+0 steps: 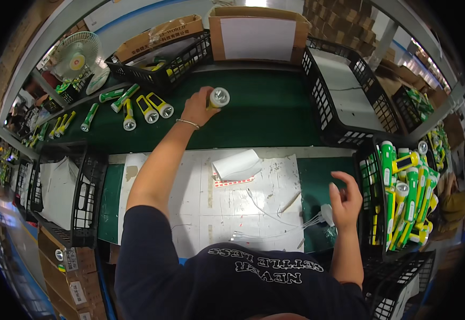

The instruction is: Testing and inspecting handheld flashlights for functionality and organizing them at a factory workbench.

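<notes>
Over the green work surface [264,112], my left hand [196,108] is closed around a flashlight [220,97] whose clear round lens faces up. Most of its body is hidden by my fingers. To the left of that hand lie several yellow and green flashlights [129,114]. My right hand [346,201] is raised at the right, thumb and fingers apart, holding nothing that I can see. Beside it is a white round piece [326,214] with several thin white cables [275,233] spreading left over the white board [189,186]. Whether the hand touches this piece, I cannot tell.
A black crate [371,208] full of green and yellow flashlights stands at the right. Other black crates [344,125] flank the surface, one at left [78,202] lined with paper. A cardboard box [259,34] is at the back. Curled white paper [237,165] lies mid-board.
</notes>
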Tool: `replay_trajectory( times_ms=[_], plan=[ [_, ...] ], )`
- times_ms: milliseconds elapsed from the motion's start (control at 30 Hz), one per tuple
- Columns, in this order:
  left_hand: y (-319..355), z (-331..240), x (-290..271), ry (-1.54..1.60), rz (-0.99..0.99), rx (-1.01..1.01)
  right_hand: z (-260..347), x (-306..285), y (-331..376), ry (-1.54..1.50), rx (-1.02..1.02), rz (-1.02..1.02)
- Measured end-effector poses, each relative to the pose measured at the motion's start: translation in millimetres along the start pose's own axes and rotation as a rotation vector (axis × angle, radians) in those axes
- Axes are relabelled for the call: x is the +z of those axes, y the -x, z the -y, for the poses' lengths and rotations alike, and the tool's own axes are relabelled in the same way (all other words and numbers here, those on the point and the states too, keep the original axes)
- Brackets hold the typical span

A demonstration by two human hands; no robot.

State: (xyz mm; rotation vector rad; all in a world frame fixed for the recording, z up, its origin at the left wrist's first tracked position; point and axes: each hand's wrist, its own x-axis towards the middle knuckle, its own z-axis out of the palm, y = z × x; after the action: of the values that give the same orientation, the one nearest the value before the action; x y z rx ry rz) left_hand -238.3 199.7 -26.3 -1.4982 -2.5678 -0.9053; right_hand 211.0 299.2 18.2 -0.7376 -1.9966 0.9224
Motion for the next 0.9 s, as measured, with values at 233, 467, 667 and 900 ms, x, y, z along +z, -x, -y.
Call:
replay_trajectory(
  times_ms=[233,467,667,900],
  plan=[
    [96,-105,-7,1.635,0.515,-0.062,-7,65,1,-0.755,0.552,0.620],
    [157,-165,43,2.030,0.291,-0.503,18,103,47,-0.522,0.459,0.631],
    [175,-165,65,2.056,0.263,-0.784,21,100,69,-0.282,0.342,0.766],
    [182,-163,58,2.005,0.260,-0.762,6,92,72,-0.511,0.332,0.726]
  ],
)
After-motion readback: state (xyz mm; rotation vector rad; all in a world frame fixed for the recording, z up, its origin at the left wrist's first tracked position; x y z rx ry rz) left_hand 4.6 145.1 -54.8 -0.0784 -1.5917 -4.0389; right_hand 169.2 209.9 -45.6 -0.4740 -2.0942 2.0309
